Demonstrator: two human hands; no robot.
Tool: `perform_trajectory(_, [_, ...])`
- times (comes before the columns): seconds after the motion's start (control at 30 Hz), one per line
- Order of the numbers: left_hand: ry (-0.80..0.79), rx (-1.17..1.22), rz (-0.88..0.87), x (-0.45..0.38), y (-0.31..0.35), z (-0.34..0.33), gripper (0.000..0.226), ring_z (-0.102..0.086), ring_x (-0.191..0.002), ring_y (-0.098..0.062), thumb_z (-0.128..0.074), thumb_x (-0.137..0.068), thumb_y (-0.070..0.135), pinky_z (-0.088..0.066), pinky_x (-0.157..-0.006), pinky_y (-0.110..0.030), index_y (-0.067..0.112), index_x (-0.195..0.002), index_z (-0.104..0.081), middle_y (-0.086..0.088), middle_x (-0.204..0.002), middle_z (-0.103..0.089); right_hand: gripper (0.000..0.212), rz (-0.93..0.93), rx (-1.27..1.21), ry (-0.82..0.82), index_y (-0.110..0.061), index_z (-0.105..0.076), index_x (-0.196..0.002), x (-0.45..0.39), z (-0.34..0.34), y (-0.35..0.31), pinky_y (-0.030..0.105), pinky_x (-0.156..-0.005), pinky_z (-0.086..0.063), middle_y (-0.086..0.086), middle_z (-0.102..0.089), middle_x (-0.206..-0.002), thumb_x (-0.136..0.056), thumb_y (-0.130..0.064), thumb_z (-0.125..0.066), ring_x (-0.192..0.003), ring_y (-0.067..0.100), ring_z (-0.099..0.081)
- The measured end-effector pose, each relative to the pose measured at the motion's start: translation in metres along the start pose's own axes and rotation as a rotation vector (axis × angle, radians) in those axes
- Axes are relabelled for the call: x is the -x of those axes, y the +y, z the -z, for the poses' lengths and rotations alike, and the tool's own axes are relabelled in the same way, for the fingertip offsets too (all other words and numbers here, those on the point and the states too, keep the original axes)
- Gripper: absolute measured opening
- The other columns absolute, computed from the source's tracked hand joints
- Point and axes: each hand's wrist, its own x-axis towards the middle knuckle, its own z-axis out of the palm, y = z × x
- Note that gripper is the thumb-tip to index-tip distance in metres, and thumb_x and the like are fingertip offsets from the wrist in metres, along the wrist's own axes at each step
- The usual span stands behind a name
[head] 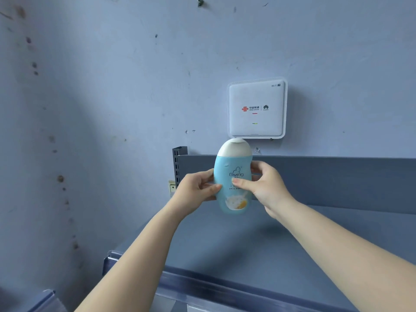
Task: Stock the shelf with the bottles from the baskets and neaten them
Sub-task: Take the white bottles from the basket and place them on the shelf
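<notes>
Blue wall (112, 109) fills most of what you see, with a white wifi box (256, 109) stuck on it. Under the box runs a grey shelf (315, 239), and no bottles stand on the part you can see. The baskets are out of sight.

You are holding one light blue bottle (233, 176) with a white cap, upright, up in the air just in front of the shelf's back panel. Your left hand (195, 192) and your right hand (267, 188) both grip its sides, with thumbs on the front and fingers curled round the back.

It looks like you are at the step of putting this bottle down. Next, lower it straight until its bottom sits flat on the shelf. Keep the picture side facing you. Let go softly so the bottle does not tip over.
</notes>
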Motion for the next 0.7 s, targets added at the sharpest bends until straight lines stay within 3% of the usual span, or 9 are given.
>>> perform_trajectory(0.27, [0.003,0.097,0.062,-0.054,-0.043,0.035,0.029,-0.069,-0.094,-0.016,-0.056,-0.092,0.005,-0.059,-0.076,-0.032,0.019,-0.116,-0.064,-0.003,-0.109,-0.070,0.042,0.031,0.192,0.221,-0.019,-0.059,-0.104,-0.045,-0.047,0.030,0.040,-0.085,-0.053,0.001,-0.065,-0.104,-0.069,-0.016,-0.082,-0.096,0.019,-0.062])
perform_trajectory(0.5, [0.000,0.107,0.057,-0.090,-0.077,0.056,0.024,-0.065,-0.088,-0.010,-0.053,-0.094,0.007,-0.057,-0.070,-0.019,0.022,-0.109,-0.064,-0.001,-0.102,-0.069,0.046,0.043,0.405,0.319,-0.012,-0.065,-0.110,-0.086,-0.074,0.053,0.037,-0.086,-0.051,0.005,-0.063,-0.107,-0.068,-0.021,-0.082,-0.096,0.019,-0.061])
perform_trajectory(0.7, [0.039,0.156,0.093,-0.105,-0.109,0.062,0.022,-0.066,-0.099,-0.018,-0.054,-0.094,0.011,-0.057,-0.080,-0.030,0.023,-0.108,-0.065,-0.004,-0.108,-0.069,0.048,0.046,0.515,0.334,-0.010,-0.063,-0.110,-0.105,-0.092,0.072,0.034,-0.084,-0.050,0.006,-0.059,-0.105,-0.069,-0.024,-0.081,-0.097,0.021,-0.059])
